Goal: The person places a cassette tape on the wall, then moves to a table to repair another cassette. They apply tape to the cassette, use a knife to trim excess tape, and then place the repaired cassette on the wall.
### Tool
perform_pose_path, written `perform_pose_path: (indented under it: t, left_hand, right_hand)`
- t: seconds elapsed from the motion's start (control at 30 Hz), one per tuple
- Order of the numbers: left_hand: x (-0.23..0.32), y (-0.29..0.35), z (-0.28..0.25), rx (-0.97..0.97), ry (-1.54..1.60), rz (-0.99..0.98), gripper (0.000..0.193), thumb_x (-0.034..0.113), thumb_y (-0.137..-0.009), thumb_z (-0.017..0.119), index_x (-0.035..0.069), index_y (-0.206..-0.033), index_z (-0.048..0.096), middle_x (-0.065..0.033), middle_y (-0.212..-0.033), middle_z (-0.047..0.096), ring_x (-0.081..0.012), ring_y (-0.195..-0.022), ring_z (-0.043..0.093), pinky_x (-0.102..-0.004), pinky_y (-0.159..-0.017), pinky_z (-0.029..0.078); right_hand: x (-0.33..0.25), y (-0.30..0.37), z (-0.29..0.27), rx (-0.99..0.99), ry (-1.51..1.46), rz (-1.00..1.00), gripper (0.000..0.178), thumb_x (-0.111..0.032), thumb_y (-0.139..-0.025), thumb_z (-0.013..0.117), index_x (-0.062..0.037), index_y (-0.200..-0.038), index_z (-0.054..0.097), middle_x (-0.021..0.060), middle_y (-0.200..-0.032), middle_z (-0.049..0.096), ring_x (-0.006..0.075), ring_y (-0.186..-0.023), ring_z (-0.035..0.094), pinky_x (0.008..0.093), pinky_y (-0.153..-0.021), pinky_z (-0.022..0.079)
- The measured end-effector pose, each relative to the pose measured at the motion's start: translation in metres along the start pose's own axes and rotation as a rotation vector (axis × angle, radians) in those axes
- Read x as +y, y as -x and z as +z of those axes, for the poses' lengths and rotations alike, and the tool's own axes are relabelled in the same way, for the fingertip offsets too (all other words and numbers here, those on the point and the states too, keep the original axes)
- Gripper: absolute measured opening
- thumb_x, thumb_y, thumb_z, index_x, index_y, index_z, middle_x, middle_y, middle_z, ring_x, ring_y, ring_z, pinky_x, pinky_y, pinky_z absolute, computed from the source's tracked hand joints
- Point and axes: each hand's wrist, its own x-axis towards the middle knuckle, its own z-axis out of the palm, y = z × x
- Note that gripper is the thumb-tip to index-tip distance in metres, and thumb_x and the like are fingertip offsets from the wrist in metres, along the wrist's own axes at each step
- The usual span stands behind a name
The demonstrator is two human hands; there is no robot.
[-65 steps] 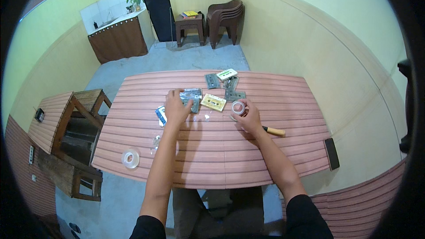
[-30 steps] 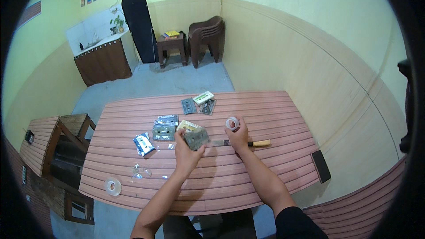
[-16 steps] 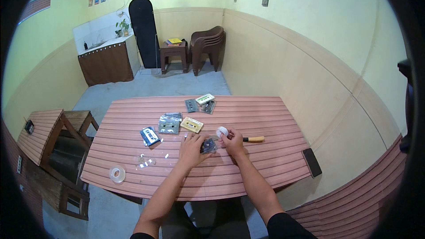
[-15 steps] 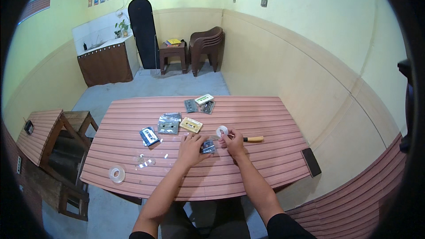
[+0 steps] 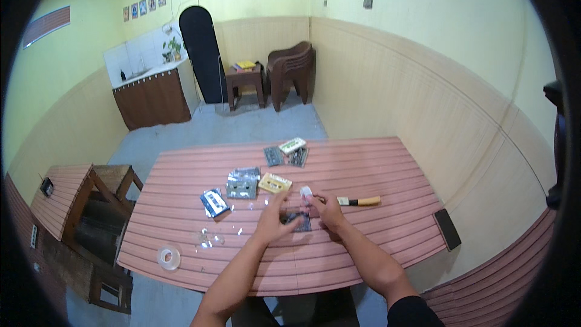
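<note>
My right hand is closed on a small white roll of tape, held above the table. Beside it, my left hand has its thumb and fingers apart over a dark cassette tape; the hand partly covers it, and I cannot make out whether they touch. Just beyond my left hand lies a yellow cassette. A knife with a yellow handle rests to the right of my right hand, its blade partly hidden.
More cassettes lie farther off: a blue-and-white one, grey ones and a white one. Clear plastic scraps and a larger tape roll are at left. A black phone sits on the right edge.
My left hand's fingers have spread from around the dark cassette. The tape roll, upright beside my right fingers before, is now tilted in that hand. The whole view has shifted.
</note>
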Motion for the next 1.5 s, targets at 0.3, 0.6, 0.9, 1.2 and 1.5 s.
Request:
perform_pose_path:
  t: [0.3, 0.6, 0.9, 1.2, 1.5]
  left_hand:
    - [0.007, -0.011, 0.004, 0.147, -0.222, 0.193, 0.062, 0.007, -0.092, 0.085, 0.008, -0.152, 0.067, -0.0160, -0.155, 0.066, -0.0407, -0.140, 0.061, -0.0485, -0.119, 0.049]
    - [0.003, -0.008, 0.009, 0.200, 0.039, 0.110, 0.039, 0.000, -0.095, 0.083, 0.002, -0.133, 0.074, -0.0166, -0.141, 0.075, -0.0347, -0.124, 0.074, -0.0405, -0.102, 0.059]
    - [0.001, -0.008, 0.006, 0.195, 0.150, 0.016, 0.018, 0.003, -0.101, 0.077, 0.000, -0.118, 0.073, -0.0161, -0.120, 0.075, -0.0282, -0.106, 0.074, -0.0379, -0.091, 0.060]
    - [-0.023, 0.000, 0.024, 0.107, 0.021, -0.151, 0.013, 0.002, -0.112, 0.059, 0.002, -0.125, 0.057, -0.0158, -0.102, 0.071, -0.0268, -0.092, 0.074, -0.0406, -0.085, 0.058]
    - [-0.015, 0.011, 0.020, 0.116, -0.150, -0.064, 0.014, 0.007, -0.110, 0.059, 0.003, -0.123, 0.056, -0.0245, -0.103, 0.070, -0.0472, -0.093, 0.071, -0.0530, -0.080, 0.054]
  right_hand:
    - [-0.006, 0.013, 0.015, -0.111, 0.487, -0.348, 0.029, -0.001, -0.105, 0.068, 0.0074, -0.133, 0.073, 0.0133, -0.115, 0.078, 0.0161, -0.105, 0.076, 0.0301, -0.091, 0.062]
    - [-0.007, 0.018, 0.021, -0.088, 0.396, -0.454, 0.026, -0.005, -0.100, 0.079, 0.0044, -0.125, 0.077, 0.0142, -0.111, 0.081, 0.0176, -0.094, 0.078, 0.0330, -0.082, 0.066]
    - [-0.037, 0.037, 0.029, -0.055, 0.936, -0.648, 0.027, -0.015, -0.095, 0.081, -0.0048, -0.120, 0.076, 0.0168, -0.110, 0.078, 0.0387, -0.089, 0.075, 0.0449, -0.074, 0.060]
    - [-0.029, 0.026, 0.023, 0.019, 1.162, -0.964, 0.024, -0.019, -0.097, 0.079, -0.0030, -0.112, 0.071, 0.0194, -0.103, 0.074, 0.0429, -0.092, 0.071, 0.0520, -0.078, 0.057]
    - [-0.014, 0.030, 0.032, -0.034, 1.088, -0.788, 0.022, -0.022, -0.095, 0.079, -0.0049, -0.101, 0.066, 0.0192, -0.094, 0.071, 0.0454, -0.088, 0.071, 0.0534, -0.076, 0.056]
